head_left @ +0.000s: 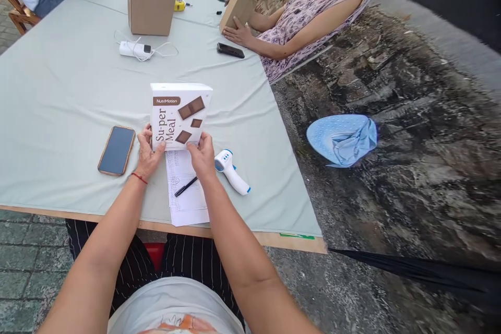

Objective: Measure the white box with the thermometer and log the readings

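Observation:
A white box [166,115] printed "Su-per Meal" with brown chocolate pieces stands between my two hands, its front facing me. My left hand [150,154] grips its lower left corner, thumb on the front. At the lower right corner, my right hand [202,155] holds it the same way. Below the box lie printed papers [188,214] with a black pen [186,187] on them. A white and blue infrared thermometer [233,172] rests just right of my right hand. To the left of my left hand lies a phone [116,150] in a brown case.
The table [58,115] has a pale green cloth. Farther back are a cardboard box [151,10], a white device with a cable [135,49] and a black phone [230,50]. Across the corner, another person's hands hold a carton [239,2]. A blue hat [340,138] lies beyond the right edge.

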The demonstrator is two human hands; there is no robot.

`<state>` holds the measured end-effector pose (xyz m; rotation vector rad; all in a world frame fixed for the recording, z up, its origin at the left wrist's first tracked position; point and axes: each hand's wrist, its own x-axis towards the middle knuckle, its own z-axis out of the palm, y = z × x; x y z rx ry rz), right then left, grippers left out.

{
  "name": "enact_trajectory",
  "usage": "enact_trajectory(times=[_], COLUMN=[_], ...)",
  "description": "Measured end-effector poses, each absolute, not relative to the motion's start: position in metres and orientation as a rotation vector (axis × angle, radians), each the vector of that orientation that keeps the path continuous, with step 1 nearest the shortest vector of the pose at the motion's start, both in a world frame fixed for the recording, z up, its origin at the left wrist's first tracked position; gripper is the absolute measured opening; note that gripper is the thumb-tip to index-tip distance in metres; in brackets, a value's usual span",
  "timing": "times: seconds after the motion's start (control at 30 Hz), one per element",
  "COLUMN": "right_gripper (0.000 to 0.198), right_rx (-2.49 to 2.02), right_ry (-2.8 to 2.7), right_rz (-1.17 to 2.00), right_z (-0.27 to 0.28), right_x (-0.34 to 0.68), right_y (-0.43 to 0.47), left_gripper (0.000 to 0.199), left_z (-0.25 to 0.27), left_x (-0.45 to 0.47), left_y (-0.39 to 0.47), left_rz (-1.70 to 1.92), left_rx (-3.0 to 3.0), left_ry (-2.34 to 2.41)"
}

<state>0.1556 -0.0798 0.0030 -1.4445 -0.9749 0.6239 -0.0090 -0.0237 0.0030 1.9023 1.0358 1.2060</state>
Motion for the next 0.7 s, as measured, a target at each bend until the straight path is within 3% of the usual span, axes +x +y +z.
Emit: enact_trajectory(times=[0.1, 0.27, 0.47, 0.6, 0.7], right_gripper=[0.048, 0.055, 0.065, 0.053, 0.048], right_rx=[-1.398, -1.407, -2.054, -2.428, -2.259], right_ry=[-0.906, -1.066, -1.081, -1.056, -0.952], right_rz=[0.657, 0.621, 0.208, 0.369, 0.442], right_z=[0.001, 0.005, 0.000, 0.004, 0.018], right_x=[0.145, 0.151, 0.213, 0.238, 0.229], right_y=[-0.080, -0.096, -0.154, -0.175, -0.174], left_gripper=[0.028, 0.041, 0.056, 0.060, 0.061], left_z=[0.000, -0.007, -0.015, -0.014, -0.011], left_x=[-0.009, -0.009, -0.006, -0.006, -0.007], left_y=[-0.021, -0.016, -0.011, -0.009, -0.009], left_rz=[1.191, 1.346, 1.392, 1.395, 1.375], left_rx=[1.886, 1.843, 1.733, 1.687, 1.649], left_ry=[1.015, 0.954, 0.858, 0.847, 0.844])
